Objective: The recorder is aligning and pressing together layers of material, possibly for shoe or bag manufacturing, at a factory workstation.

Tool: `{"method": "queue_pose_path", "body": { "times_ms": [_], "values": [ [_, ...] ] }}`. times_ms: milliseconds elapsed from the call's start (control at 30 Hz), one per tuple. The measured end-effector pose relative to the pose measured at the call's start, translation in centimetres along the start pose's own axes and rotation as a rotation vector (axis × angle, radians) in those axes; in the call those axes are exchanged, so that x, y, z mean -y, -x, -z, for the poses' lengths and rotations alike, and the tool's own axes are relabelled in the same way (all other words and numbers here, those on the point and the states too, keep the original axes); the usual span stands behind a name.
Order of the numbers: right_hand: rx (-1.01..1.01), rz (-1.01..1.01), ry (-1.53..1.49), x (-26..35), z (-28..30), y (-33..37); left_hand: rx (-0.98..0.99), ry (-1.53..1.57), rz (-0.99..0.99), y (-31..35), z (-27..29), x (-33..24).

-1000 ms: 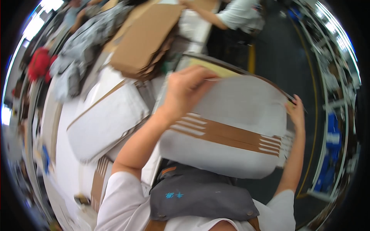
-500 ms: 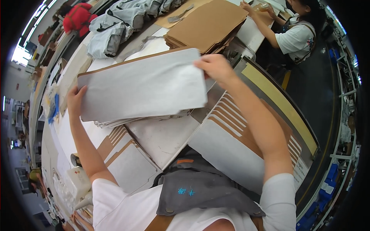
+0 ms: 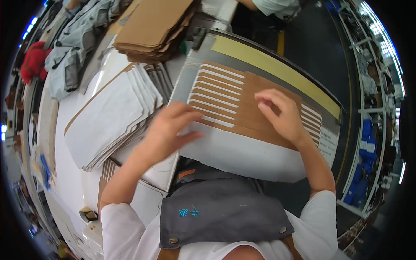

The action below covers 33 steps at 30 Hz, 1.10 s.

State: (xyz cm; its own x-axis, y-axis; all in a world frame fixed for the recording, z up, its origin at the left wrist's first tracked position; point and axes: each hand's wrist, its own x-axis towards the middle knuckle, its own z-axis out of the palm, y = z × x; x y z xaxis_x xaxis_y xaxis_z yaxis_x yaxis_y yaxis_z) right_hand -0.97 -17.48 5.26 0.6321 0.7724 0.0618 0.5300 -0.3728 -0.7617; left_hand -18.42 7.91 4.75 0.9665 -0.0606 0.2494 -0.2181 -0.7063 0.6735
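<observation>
Working spot: a set of overlapped white-faced brown panels point(image 3: 242, 151) lies on a grey board point(image 3: 184, 84) in front of the person, just below a pale yellow strip point(image 3: 277, 73). Panels staggered; each layer leaves a brown margin exposed, with short white bars at both ends. Nearest panel shows mostly its white face.

Left hand point(image 3: 169, 132): at the left end of the set; fingers loosely spread, thumb well apart, nothing in the grasp. Right hand point(image 3: 281, 113): over the brown part of the set, fingers half curled, gap between thumb and forefinger, no panel pinched. Cannot tell whether its fingertips touch the surface.

Nearby: to the left, a fanned stack of white-faced panels point(image 3: 112, 115) on the white bench point(image 3: 67, 197); beyond it, a pile of plain brown panels point(image 3: 151, 28); farther left, grey fabric pieces point(image 3: 71, 54). Part of another white-faced panel point(image 3: 147, 201) shows beside the person's dark grey apron point(image 3: 225, 216).

Progress (judgement): layering looks well under way. Several panels already laid in a fairly even stagger, the nearest one down and released. The fanned stack is not on the board; if it belongs to the same run, plenty remains. Final count: cannot tell.
</observation>
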Motion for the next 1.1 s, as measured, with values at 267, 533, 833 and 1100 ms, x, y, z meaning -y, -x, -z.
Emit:
{"method": "queue_pose_path", "body": {
  "times_ms": [267,533,833,1100],
  "values": [
    [0.086,0.062,0.199,-0.5,-0.2,9.1,0.261,-0.187,-0.067,-3.5,-6.3,-2.9],
    [0.032,0.167,0.288,-0.6,-0.9,9.5,0.220,-0.159,-0.031,-3.5,-6.6,-3.7],
    [-0.056,0.052,0.362,-1.1,2.9,12.0,0.245,-0.047,0.066,-3.5,-3.6,-3.5],
    [0.037,0.021,0.288,4.4,12.1,15.0,0.189,-0.075,-0.062,-4.4,3.7,-9.0]
  ]
}}
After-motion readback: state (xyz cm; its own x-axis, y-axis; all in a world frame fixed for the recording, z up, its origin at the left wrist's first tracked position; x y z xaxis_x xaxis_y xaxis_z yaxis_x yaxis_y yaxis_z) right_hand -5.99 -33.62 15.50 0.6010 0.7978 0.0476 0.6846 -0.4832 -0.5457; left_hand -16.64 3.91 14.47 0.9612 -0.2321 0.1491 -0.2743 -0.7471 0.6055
